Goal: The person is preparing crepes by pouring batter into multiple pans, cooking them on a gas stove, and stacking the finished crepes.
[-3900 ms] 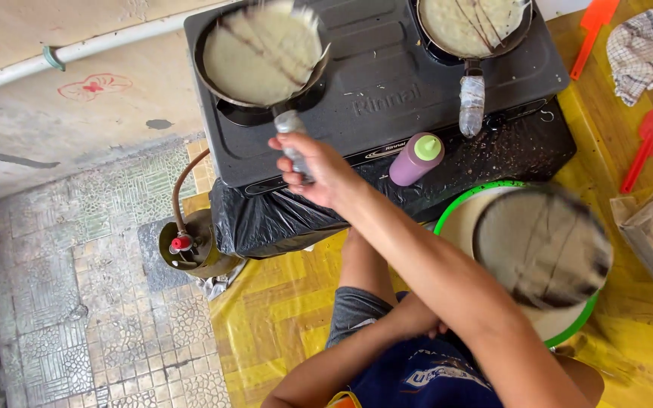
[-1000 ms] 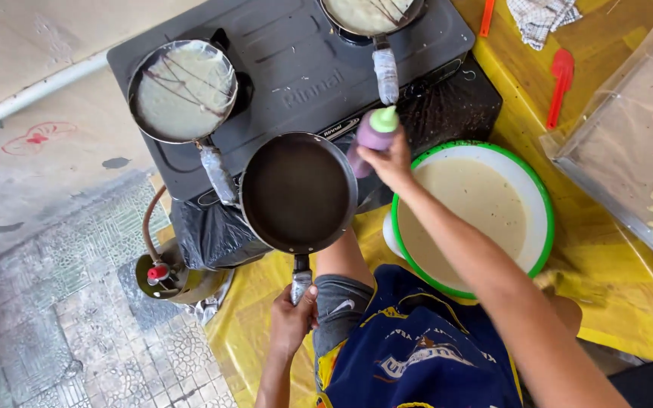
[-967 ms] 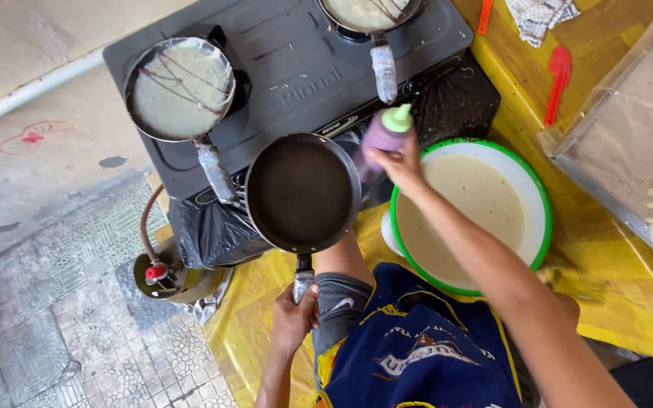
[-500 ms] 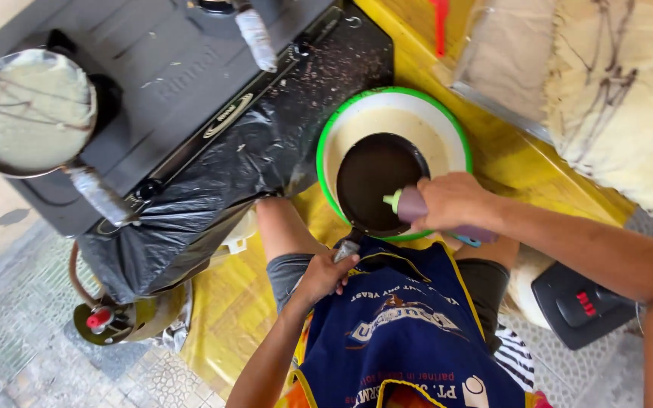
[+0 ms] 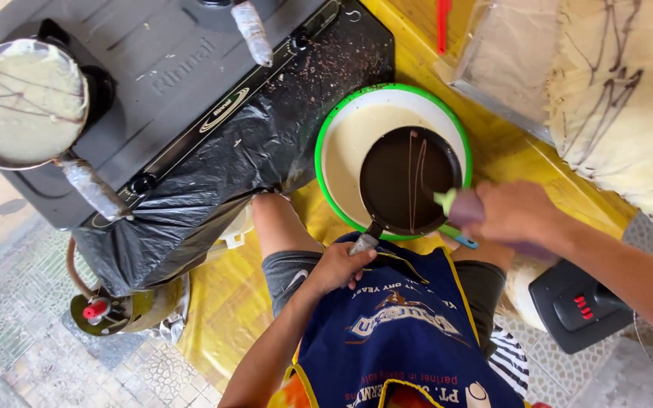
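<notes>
Left hand grips dark pan – right hand squeezes purple bottle over it.

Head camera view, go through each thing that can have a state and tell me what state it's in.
Small dark pan: held over the bowl by the left hand, thin dark streaks inside.
Squeeze bottle: gripped by the right hand, tilted, nozzle at the pan.
Green-rimmed bowl: holds pale batter.
Pan on stove: filled with pale batter, dark streaks across.

Daylight was bright and even where I worked, with only soft shadows. My right hand and the squeeze bottle smeared with motion blur. Glare washed out the crepe stack, and the wide lens bent the edges.
</notes>
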